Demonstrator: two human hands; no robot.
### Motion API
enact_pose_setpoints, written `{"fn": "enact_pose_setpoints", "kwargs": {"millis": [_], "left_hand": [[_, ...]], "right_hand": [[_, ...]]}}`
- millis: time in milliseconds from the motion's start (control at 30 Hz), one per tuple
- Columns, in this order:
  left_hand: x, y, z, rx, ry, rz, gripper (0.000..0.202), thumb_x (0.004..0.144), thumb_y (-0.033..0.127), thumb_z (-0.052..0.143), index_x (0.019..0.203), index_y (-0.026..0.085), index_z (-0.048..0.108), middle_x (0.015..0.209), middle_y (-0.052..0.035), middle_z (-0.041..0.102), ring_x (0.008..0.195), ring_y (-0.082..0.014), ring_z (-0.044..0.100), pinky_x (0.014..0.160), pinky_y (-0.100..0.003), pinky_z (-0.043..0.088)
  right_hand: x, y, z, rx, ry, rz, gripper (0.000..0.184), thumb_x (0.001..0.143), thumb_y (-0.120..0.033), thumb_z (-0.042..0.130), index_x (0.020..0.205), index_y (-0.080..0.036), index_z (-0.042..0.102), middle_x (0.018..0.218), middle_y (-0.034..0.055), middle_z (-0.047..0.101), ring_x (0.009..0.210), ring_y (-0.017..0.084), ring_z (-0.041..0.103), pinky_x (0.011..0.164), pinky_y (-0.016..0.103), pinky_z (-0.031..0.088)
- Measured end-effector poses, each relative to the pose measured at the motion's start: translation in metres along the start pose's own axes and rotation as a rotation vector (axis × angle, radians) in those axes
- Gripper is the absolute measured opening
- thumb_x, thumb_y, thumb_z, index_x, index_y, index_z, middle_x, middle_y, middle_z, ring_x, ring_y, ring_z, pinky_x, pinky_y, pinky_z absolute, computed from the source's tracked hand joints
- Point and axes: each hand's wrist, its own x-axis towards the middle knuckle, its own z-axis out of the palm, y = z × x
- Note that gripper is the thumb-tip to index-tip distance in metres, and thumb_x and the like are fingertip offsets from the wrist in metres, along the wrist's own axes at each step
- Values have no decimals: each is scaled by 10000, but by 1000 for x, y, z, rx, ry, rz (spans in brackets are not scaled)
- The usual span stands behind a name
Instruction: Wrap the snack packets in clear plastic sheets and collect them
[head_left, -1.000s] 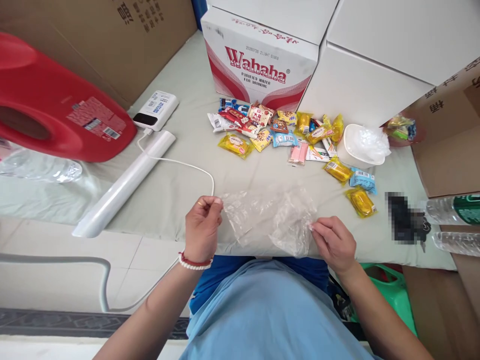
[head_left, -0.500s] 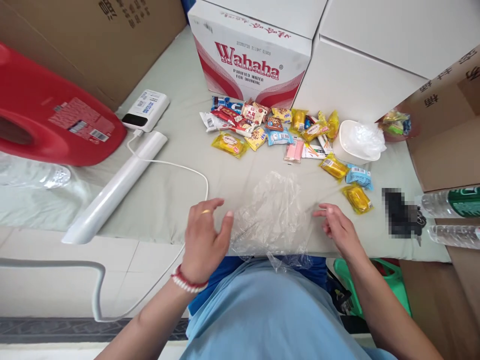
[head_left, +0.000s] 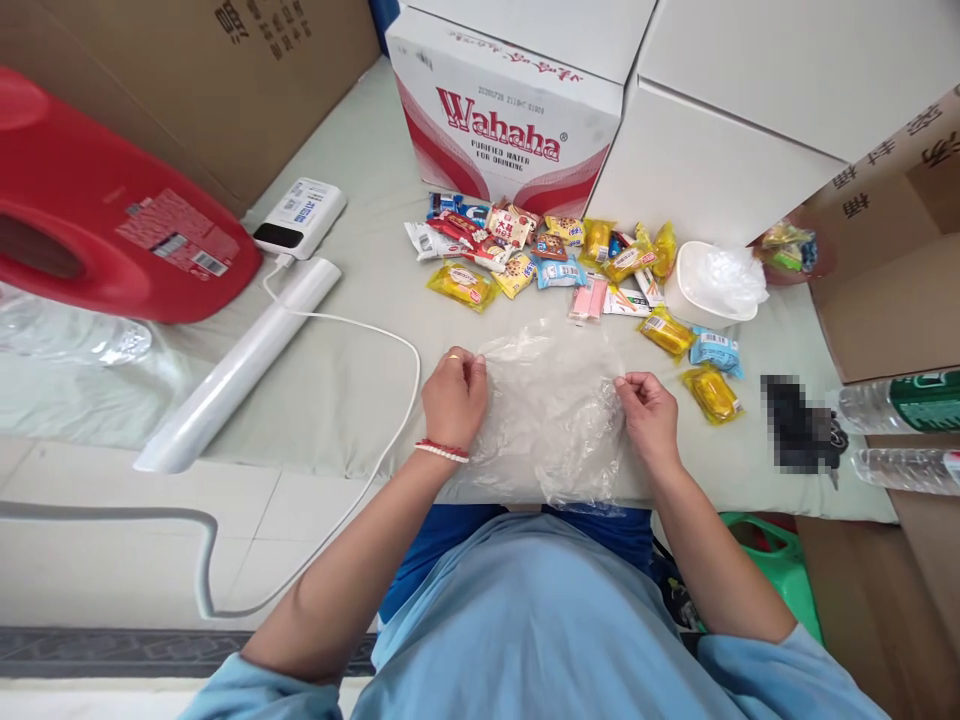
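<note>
A thin, crumpled clear plastic bag [head_left: 551,420] lies spread on the cloth-covered table in front of me. My left hand [head_left: 455,398] pinches its left edge between thumb and fingers. On the opposite side my right hand [head_left: 649,410] is closed on the bag's right edge. Beyond the bag sits a loose pile of wrapped snacks, among them a yellow packet [head_left: 463,286], a light blue packet [head_left: 559,271] and a pink packet [head_left: 589,297]. Nearer my right hand are another yellow packet [head_left: 712,393] and a blue packet [head_left: 716,350].
A white tub [head_left: 690,285] holds crumpled plastic. Behind the snacks stands a Wahaha carton [head_left: 510,120]. To the left are a red jug [head_left: 112,200], a white device [head_left: 304,215] with a cable, and a white roll [head_left: 240,365]. Plastic bottles [head_left: 900,405] lie at right.
Both hands, open and apart from the bag before, have moved in and closed on its two side edges. The bag is now spread a little wider and farther from my body.
</note>
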Motion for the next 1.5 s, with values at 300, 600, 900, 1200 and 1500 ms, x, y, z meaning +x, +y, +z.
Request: {"fn": "enact_pose_setpoints", "kwargs": {"millis": [300, 600, 900, 1200, 1500], "left_hand": [[0, -12, -1, 70, 187, -50, 210, 885, 294, 625, 1064, 188, 595, 1049, -110, 647, 923, -260, 620, 856, -405, 466], [-3, -9, -3, 436, -209, 637, 280, 1013, 232, 490, 1189, 205, 707, 1379, -140, 693, 1438, -300, 524, 1220, -537, 337], [-3, -26, -16, 472, -225, 388, 400, 1035, 376, 456, 1241, 144, 709, 1404, -192, 652, 1359, -355, 556, 1140, -555, 434], [23, 43, 18, 510, -405, 153, 477, 1024, 555, 463, 1006, 170, 742, 1130, -168, 732, 1112, -341, 653, 849, -414, 490], [7, 8, -5, 495, -318, -63, 464, 1057, 485, 361, 826, 227, 671, 792, -93, 719, 800, -283, 689, 654, -358, 379]], "right_hand": [[19, 2, 11, -178, 50, -65, 335, 858, -511, 655, 906, -180, 678, 774, 21, 662, 669, 158, 542, 685, 294, 461], [36, -17, 3, -557, 34, -563, 266, 912, -254, 582, 1134, -173, 705, 1182, 154, 665, 958, 266, 637, 912, 466, 547], [-31, -3, -22, -653, -618, -833, 269, 1016, -163, 552, 1214, -190, 733, 1466, 147, 611, 1284, 298, 548, 1020, 499, 576], [-12, -12, -1, -684, -630, -862, 265, 1000, -157, 563, 1164, -187, 769, 1446, 154, 637, 1284, 312, 561, 1034, 530, 577], [-13, 7, -31, -665, -493, -793, 263, 1016, -193, 570, 1212, -200, 744, 1463, 141, 629, 1275, 303, 585, 1038, 524, 577]]}}
